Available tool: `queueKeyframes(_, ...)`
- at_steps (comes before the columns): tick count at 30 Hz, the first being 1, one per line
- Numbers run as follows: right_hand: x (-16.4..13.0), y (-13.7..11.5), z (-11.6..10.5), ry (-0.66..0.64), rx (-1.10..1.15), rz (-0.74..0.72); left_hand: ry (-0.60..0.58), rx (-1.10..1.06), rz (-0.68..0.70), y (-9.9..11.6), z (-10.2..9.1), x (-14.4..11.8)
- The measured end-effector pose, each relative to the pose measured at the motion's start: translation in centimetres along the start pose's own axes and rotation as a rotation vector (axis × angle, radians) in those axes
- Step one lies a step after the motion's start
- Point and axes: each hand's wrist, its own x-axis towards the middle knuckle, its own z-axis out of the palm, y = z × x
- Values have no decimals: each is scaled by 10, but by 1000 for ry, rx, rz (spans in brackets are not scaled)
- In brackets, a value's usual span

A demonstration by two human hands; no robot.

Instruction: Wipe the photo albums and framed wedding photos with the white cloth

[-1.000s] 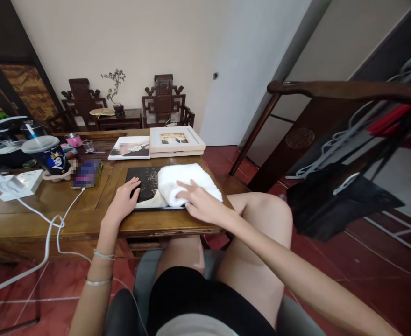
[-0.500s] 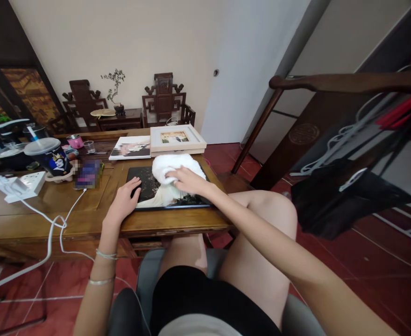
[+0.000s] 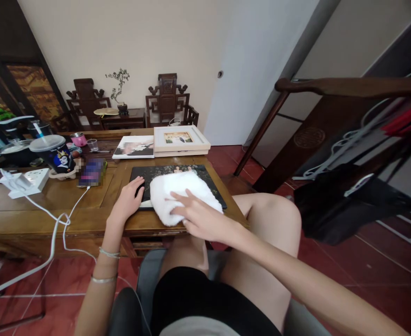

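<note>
A dark photo panel (image 3: 142, 173) with small figures near its far edge lies flat at the front of the wooden table. My left hand (image 3: 130, 198) rests open on its left side, fingers stretched out. Over much of the panel spreads a fluffy white cloth (image 3: 168, 186), whose near edge hangs past the panel's front. My right hand (image 3: 205, 217) lies on top of this cloth with its fingers spread, pressing it down. The cloth hides the middle and front of the picture.
Behind the panel lie a white-edged photo print (image 3: 133, 147) and a cream picture frame (image 3: 182, 147). To the left are a phone (image 3: 91, 172) on a charging cable, a lidded drink cup (image 3: 54, 156) and a white power strip (image 3: 33, 181). A wooden rack (image 3: 331, 87) stands at right.
My right hand has drawn the cloth from the panel's far side towards me. The cloth now lies flatter and the figures at the far edge show. My left hand stays on the panel.
</note>
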Motion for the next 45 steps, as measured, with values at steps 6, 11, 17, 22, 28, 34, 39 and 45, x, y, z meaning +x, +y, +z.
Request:
queueKeyframes(6, 10, 13, -5, -17, 80, 8, 5, 7, 0, -1, 0, 0)
queueKeyframes(11, 83, 61, 4, 9, 8, 100, 6, -7, 18, -2, 0, 1)
queueKeyframes(17, 129, 72, 7, 35, -100, 225, 9, -19, 5, -1, -2, 1)
queueKeyframes(22, 87, 37, 12, 17, -68, 121, 4, -32, 10, -1, 0, 1)
queueKeyframes(28, 5, 3, 2, 27, 37, -7, 3, -22, -6, -1, 1, 0)
queueKeyframes(34, -3, 44, 0, 77, 84, 114, 6, -36, -10, -2, 2, 0)
queueKeyframes(39, 46, 56, 6, 126, -85, 438, 18, -62, -22, 1, 0, -1)
queueKeyframes(45, 80, 13, 14, 65, -62, 197, 144, -212, -67, 17, -13, -3)
